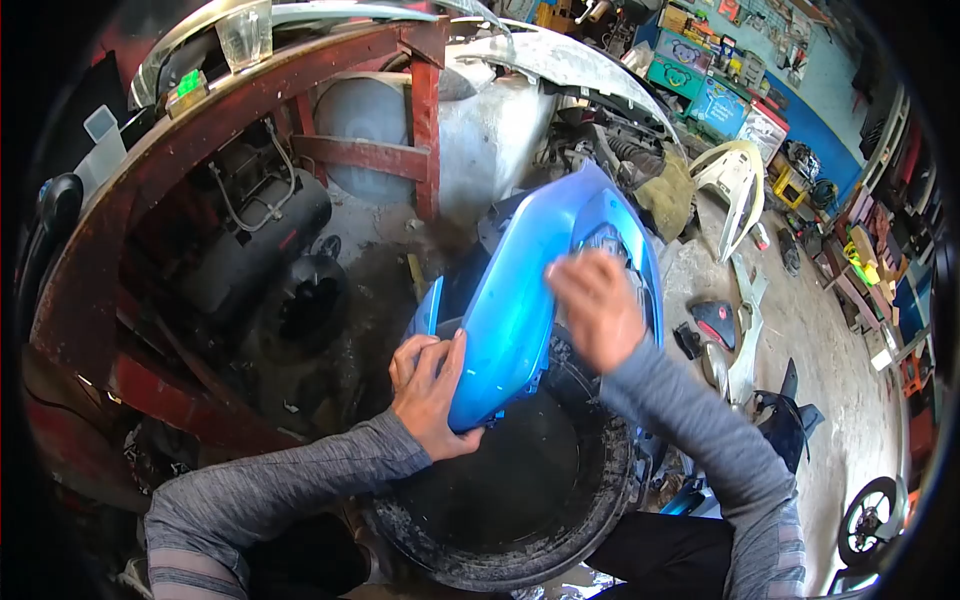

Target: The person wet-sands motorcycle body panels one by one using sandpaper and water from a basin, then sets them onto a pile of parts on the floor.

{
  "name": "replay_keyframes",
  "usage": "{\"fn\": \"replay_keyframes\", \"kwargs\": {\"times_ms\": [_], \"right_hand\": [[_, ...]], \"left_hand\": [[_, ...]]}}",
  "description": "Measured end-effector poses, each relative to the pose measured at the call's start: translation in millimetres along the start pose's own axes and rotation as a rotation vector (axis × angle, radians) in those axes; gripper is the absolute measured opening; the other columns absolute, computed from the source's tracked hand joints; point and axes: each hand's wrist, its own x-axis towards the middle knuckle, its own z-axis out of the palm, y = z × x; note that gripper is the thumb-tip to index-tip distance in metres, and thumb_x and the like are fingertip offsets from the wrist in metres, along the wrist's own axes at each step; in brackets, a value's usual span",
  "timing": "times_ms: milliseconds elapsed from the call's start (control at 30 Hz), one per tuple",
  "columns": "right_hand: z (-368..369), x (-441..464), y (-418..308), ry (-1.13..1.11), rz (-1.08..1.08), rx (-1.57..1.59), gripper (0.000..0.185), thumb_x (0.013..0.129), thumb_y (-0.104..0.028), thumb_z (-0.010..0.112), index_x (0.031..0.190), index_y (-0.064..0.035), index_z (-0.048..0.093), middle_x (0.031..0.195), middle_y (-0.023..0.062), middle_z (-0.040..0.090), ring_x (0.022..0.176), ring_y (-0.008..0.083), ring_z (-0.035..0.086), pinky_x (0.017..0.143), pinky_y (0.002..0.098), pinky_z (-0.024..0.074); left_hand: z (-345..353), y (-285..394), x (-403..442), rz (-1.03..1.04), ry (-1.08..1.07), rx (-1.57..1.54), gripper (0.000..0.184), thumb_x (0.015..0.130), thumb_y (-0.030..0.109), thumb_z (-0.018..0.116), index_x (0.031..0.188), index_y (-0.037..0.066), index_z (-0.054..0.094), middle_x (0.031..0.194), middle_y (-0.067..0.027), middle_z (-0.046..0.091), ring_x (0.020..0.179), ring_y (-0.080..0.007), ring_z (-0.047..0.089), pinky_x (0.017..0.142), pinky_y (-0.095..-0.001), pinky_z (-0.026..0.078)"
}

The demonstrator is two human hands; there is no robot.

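Observation:
A glossy blue motorcycle fairing panel (520,290) is held tilted above a round black tub (600,500) of dark water. My left hand (430,390) grips the panel's lower left edge, fingers wrapped over it. At the panel's right side is my right hand (600,310), over its inner face and blurred by motion. Its fingers are curled together, and whatever may be in them is hidden. Near the panel's upper right, a dull patch (605,240) shows beside my right hand. Small pale marks dot the blue surface near the bottom.
A rusty red metal frame (425,130) stands on the left, with a dark cylindrical tank (260,235) under it. A clear cup (243,40) rests on its top. Loose motorcycle parts, including a white fairing (730,185), lie on the concrete floor at right. A wheel (868,520) is farther right.

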Motion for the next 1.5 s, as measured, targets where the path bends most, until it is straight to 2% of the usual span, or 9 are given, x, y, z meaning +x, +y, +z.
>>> {"fn": "replay_keyframes", "kwargs": {"times_ms": [233, 367, 500, 567, 767, 833, 1000, 1100, 1500], "right_hand": [[-3.2, -2.6, -10.3, -0.033, 0.039, -0.015, 0.040, 0.059, 0.002, 0.059, 0.100, 0.0035, 0.062, 0.100, 0.0144, 0.058, 0.096, 0.0318, 0.053, 0.088, 0.0448, 0.0431], [-7.2, -13.0, -46.5, -0.146, -0.128, 0.128, 0.042, 0.060, 0.006, 0.058, 0.101, 0.0029, 0.062, 0.102, 0.0160, 0.058, 0.097, 0.0340, 0.053, 0.087, 0.0443, 0.0439], [-4.8, -4.7, -19.3, -0.052, 0.008, -0.062, 0.044, 0.059, 0.005, 0.060, 0.103, 0.0003, 0.063, 0.104, 0.0152, 0.059, 0.101, 0.0332, 0.052, 0.092, 0.0460, 0.0426], [-1.7, -23.1, -54.5, -0.191, -0.139, 0.107, 0.043, 0.061, 0.003, 0.060, 0.104, -0.0010, 0.063, 0.105, 0.0140, 0.059, 0.101, 0.0324, 0.053, 0.091, 0.0440, 0.0436], [-7.2, -10.6, -38.6, -0.157, 0.005, -0.046, 0.048, 0.058, -0.002, 0.062, 0.106, -0.0009, 0.063, 0.106, 0.0129, 0.059, 0.103, 0.0321, 0.053, 0.094, 0.0462, 0.0424], [-4.9, -22.4, -75.1, -0.285, -0.160, 0.116, 0.044, 0.060, -0.001, 0.061, 0.104, 0.0004, 0.063, 0.107, 0.0131, 0.059, 0.102, 0.0333, 0.052, 0.091, 0.0439, 0.0443], [-2.0, -8.3, -52.1, -0.210, -0.045, -0.030, 0.040, 0.065, -0.006, 0.061, 0.104, 0.0046, 0.059, 0.105, 0.0136, 0.054, 0.100, 0.0307, 0.050, 0.088, 0.0448, 0.0443], [-2.4, -19.2, -94.1, -0.311, -0.205, 0.100, 0.038, 0.065, -0.007, 0.060, 0.101, 0.0042, 0.058, 0.100, 0.0130, 0.054, 0.098, 0.0301, 0.050, 0.089, 0.0427, 0.0437], [2.8, -14.4, -77.2, -0.230, -0.035, -0.039, 0.043, 0.059, -0.002, 0.064, 0.103, 0.0012, 0.062, 0.105, 0.0114, 0.056, 0.099, 0.0288, 0.051, 0.088, 0.0419, 0.0445]], "left_hand": [[3.3, -2.0, 0.0, -0.007, 0.024, -0.019, 0.108, 0.045, 0.026, 0.078, 0.136, -0.004, 0.028, 0.121, -0.0175, 0.039, 0.114, -0.0361, 0.031, 0.100, -0.0481, 0.025], [1.8, -3.5, -2.9, 0.002, 0.008, 0.001, 0.106, 0.047, 0.028, 0.078, 0.136, -0.004, 0.028, 0.120, -0.0180, 0.038, 0.114, -0.0366, 0.031, 0.099, -0.0499, 0.025], [4.2, -3.1, -1.2, 0.035, 0.042, -0.005, 0.107, 0.048, 0.030, 0.078, 0.136, -0.003, 0.027, 0.120, -0.0183, 0.037, 0.115, -0.0362, 0.030, 0.098, -0.0499, 0.025], [0.8, -0.1, 1.0, -0.021, -0.003, 0.005, 0.107, 0.048, 0.030, 0.077, 0.137, -0.003, 0.026, 0.120, -0.0187, 0.038, 0.116, -0.0359, 0.029, 0.098, -0.0499, 0.025], [3.5, -2.0, 3.7, -0.022, -0.018, -0.049, 0.108, 0.050, 0.031, 0.076, 0.138, 0.000, 0.023, 0.120, -0.0200, 0.036, 0.117, -0.0360, 0.029, 0.099, -0.0543, 0.021], [4.0, -3.5, 3.3, -0.059, -0.028, -0.008, 0.106, 0.051, 0.031, 0.076, 0.138, 0.000, 0.024, 0.120, -0.0198, 0.037, 0.117, -0.0361, 0.029, 0.100, -0.0538, 0.021], [0.3, -3.8, 9.4, -0.041, -0.026, -0.057, 0.109, 0.050, 0.031, 0.075, 0.139, 0.000, 0.021, 0.121, -0.0196, 0.036, 0.119, -0.0360, 0.027, 0.101, -0.0530, 0.020], [2.9, -2.8, 7.9, -0.090, -0.027, -0.019, 0.110, 0.049, 0.031, 0.075, 0.139, -0.001, 0.021, 0.120, -0.0189, 0.037, 0.119, -0.0359, 0.027, 0.101, -0.0520, 0.020], [6.3, -4.5, 6.4, -0.175, -0.049, -0.110, 0.109, 0.049, 0.034, 0.075, 0.137, -0.002, 0.022, 0.121, -0.0199, 0.038, 0.119, -0.0370, 0.027, 0.102, -0.0527, 0.020]]}}
